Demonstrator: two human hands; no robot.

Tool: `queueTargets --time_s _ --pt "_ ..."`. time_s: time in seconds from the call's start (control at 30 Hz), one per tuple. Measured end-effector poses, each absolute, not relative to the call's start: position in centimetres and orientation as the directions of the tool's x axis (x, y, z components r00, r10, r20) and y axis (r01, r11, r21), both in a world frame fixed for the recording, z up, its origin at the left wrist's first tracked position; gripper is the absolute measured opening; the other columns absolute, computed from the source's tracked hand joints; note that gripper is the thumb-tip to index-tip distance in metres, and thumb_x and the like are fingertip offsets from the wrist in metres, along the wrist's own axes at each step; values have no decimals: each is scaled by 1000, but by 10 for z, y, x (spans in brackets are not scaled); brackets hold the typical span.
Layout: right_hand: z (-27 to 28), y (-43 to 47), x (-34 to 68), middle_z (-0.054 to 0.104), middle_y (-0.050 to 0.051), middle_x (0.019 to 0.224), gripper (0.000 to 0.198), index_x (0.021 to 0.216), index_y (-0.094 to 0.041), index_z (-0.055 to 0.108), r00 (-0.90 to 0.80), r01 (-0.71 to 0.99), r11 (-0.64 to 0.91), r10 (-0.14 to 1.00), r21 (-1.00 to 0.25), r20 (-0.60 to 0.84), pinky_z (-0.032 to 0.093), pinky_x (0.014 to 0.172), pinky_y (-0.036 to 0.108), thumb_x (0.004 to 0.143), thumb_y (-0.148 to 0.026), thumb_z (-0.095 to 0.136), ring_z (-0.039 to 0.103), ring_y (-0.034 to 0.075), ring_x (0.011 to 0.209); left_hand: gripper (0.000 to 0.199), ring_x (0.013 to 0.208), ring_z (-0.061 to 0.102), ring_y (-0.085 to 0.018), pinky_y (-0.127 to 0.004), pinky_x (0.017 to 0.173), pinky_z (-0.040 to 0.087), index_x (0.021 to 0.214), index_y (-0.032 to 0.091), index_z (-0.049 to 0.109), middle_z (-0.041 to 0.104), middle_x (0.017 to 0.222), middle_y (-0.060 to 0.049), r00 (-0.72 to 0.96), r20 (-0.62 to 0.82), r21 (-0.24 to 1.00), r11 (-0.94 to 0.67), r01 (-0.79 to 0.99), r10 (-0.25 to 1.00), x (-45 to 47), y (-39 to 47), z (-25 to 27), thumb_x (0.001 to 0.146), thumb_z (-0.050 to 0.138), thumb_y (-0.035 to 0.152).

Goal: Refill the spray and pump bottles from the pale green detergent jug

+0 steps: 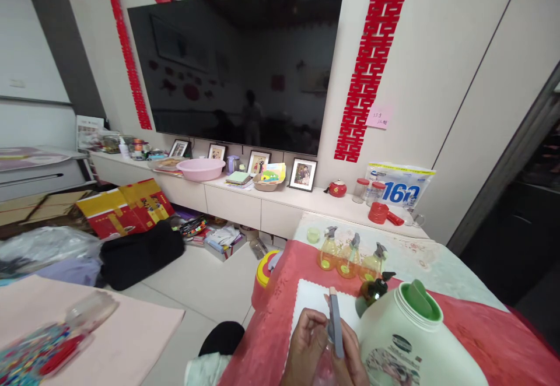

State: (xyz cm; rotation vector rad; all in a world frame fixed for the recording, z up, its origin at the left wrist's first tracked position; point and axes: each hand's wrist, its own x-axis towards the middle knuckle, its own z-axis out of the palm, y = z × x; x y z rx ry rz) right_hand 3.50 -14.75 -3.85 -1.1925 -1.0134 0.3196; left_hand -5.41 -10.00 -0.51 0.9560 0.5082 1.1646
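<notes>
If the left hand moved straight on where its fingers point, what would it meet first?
The left hand would probably meet the grey piece first, with the right hand just beyond; depth is unclear.

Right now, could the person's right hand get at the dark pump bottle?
Probably yes: the dark pump bottle stands just beyond the right hand, with nothing visible between them. The pale green jug crowds its right side, though, and the hand is busy with a grey piece.

Left hand (306, 339) and right hand (353, 354) are bare, with pale cloth (206, 369) and seemingly a black shoe (221, 338) below.
</notes>
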Motion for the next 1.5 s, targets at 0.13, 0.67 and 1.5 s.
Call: queueTargets --time_s 0.13,0.67,1.5 --pt "-34 -151 37 62 14 126 50 120 -18 72 533 311 376 692 -873 487 52 101 40 95 -59 58 58 31 122 48 73 54 -14 -28 69 43 88 18 63 61 81 -2 352 125 843 88 -530 928 -55 -100 -1 75 80 60" --pt "-30 -151 38 64 12 123 47 118 -20 72 497 417 377 667 -827 555 54 98 36 96 -59 59 61 28 117 46 73 57 -13 -27 70 44 91 20 61 63 84 -2 292 99 817 90 -570 951 -48 -103 -10 78 78 61" --pt "-20 -155 52 68 10 114 40 108 -20 75 466 381 382 707 -842 531 55 94 31 89 -55 71 66 25 106 48 108 64 -26 -38 96 48 110 20 69 70 115 -12 390 124 900 62 -432 913 -74 -100 -18 79 79 55"
